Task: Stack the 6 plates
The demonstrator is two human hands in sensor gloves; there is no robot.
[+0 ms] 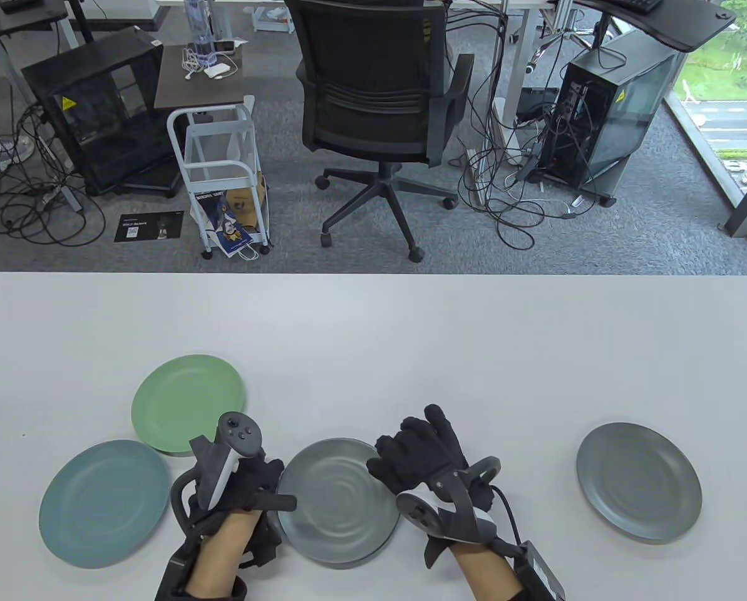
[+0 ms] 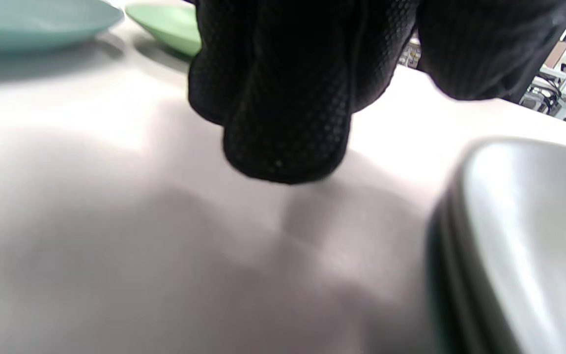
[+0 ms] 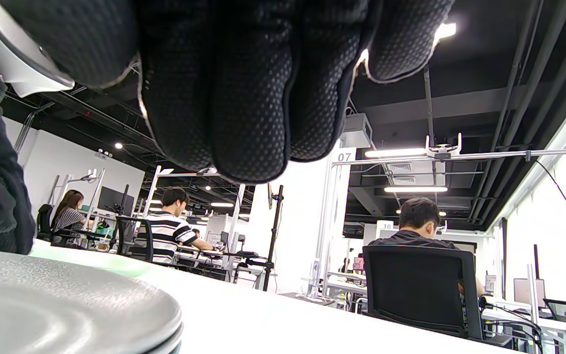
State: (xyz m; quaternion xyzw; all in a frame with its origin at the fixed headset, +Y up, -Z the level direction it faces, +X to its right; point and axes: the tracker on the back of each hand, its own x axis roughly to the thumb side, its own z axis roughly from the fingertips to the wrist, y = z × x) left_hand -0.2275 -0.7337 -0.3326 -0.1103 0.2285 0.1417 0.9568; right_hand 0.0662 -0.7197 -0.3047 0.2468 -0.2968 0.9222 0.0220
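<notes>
stack (image 1: 339, 501) flanked | left hand (image 1: 248, 479) curled at rim, grip unclear | right hand (image 1: 420, 454) spread, empty | fetch grey plate (image 1: 638, 481), centre it

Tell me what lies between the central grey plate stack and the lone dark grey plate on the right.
In the table view, only the gloved right hand beside the grey plate stack, then bare white tabletop up to the lone dark grey plate.

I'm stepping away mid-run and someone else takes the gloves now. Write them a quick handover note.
Left hand: at the left rim of the grey stack, thumb on the rim; grip unclear.
Right hand: fingers over the stack's right rim; holding nothing that shows.
Stack: several plates at table centre, exact count unclear.
Still single: green plate, teal plate, grey plate far right.
Left: add those three to the stack.
</notes>
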